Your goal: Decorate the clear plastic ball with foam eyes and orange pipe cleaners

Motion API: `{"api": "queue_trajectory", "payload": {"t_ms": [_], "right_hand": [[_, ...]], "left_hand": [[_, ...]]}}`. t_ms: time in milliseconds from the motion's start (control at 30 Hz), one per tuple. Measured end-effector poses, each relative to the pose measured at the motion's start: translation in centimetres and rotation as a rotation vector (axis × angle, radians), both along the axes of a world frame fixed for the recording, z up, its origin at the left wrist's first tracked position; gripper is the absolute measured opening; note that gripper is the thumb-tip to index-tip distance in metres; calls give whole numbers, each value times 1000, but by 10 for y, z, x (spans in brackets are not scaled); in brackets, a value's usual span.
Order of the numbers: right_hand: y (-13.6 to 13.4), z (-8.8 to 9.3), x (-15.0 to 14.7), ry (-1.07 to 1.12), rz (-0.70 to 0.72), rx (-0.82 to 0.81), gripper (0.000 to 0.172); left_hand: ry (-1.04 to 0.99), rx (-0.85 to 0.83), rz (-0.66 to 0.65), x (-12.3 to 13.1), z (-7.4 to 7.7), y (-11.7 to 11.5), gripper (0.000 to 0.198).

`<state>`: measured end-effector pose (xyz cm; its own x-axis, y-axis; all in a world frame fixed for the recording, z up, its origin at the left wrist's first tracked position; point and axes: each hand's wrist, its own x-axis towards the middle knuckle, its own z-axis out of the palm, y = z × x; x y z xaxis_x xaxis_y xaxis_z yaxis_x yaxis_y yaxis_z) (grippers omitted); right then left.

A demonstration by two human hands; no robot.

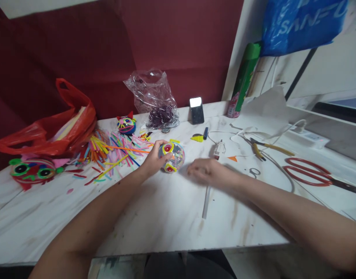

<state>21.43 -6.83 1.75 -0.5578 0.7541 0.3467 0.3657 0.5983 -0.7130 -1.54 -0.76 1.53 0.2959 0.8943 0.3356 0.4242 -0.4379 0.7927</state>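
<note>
My left hand (156, 159) is closed around a round craft ball (180, 154) with red eyes ringed in yellow. Just right of the ball is my right hand (205, 170), its fingers curled in and somewhat blurred; whatever they may pinch is hidden. A white glue gun (220, 149) lies beyond the right hand, with an orange scrap (233, 158) beside it. From beneath that hand a pale glue stick (206, 203) points toward the table's front edge. Behind the ball lies a yellow piece (197, 138) beside a dark blue one (206, 133).
Pipe cleaners (119, 149) spread left, near a red bag (76, 116) and two decorated balls, one large (34, 170), one small (126, 124). Right are pliers (257, 149), red-handled scissors (308, 172), small scissors (255, 172) and a power strip (311, 137). A spray can (244, 81) stands behind.
</note>
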Motion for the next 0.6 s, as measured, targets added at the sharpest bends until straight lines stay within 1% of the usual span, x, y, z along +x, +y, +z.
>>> {"api": "queue_trajectory", "payload": {"t_ms": [33,67,100,133,167,200,267,300,333,367,400,467,500,533,567,600], "right_hand": [[-8,1,-4,-52,220,-26,19],[-14,1,-8,-96,420,-16,18],[-18,1,-10,-141,549,8,15],[-18,0,-11,-186,588,43,15],[-15,-1,-9,-236,539,81,19],[-9,-2,-6,-277,411,115,23],[6,-2,5,-321,43,161,24],[13,-2,10,-329,-92,172,25],[17,0,14,-330,-164,175,26],[19,1,17,-330,-146,167,28],[18,3,18,-331,-60,152,29],[13,4,15,-342,175,132,27],[10,4,13,-354,240,137,26],[8,4,10,-364,239,149,25],[7,2,8,-361,176,164,25],[8,1,6,-343,80,169,25]], "left_hand": [[-7,-8,-2,0,0,0,42],[-17,-22,-4,0,0,0,42],[-25,-34,-4,0,0,0,42],[-29,-41,-6,0,0,0,43],[-28,-42,-6,1,1,0,43],[-25,-38,-4,1,1,0,43],[-18,-28,5,2,2,0,43],[-15,-27,11,2,2,0,43],[-13,-25,18,2,2,0,42],[-12,-22,22,2,2,0,42],[-13,-18,20,2,2,0,41],[-19,-7,9,2,1,1,40],[-22,-3,3,1,1,1,39],[-21,-2,-3,1,0,1,39],[-18,-2,-4,0,0,1,39],[-13,-4,-3,0,0,1,39]]}}
